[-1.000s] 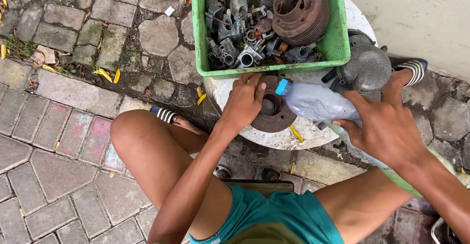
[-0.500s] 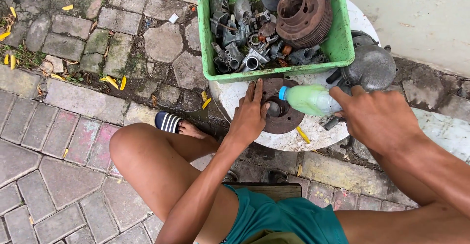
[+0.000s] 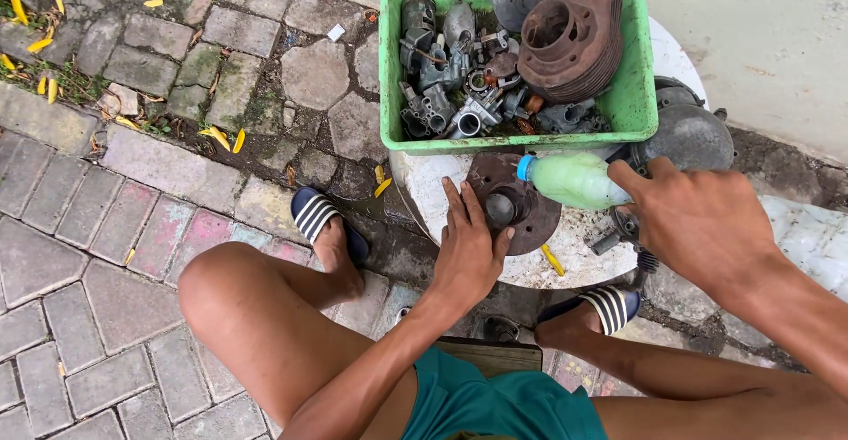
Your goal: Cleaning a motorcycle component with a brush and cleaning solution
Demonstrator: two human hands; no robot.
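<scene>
- Your left hand [image 3: 468, 250] lies flat, fingers spread, on the rusty disc [image 3: 515, 203] at the round stand's [image 3: 433, 184] near edge.
- Your right hand [image 3: 702, 219] grips the tilted bottle [image 3: 574, 180] over that disc, below the green crate [image 3: 636, 95].

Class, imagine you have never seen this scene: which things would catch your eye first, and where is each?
The bright green crate at the top, heaped with grey and rusty engine parts, draws the eye first. Just below it, on the round white slab, the left hand rests flat on a rusty disc. The right hand tips a plastic bottle of green liquid over that disc.
</scene>
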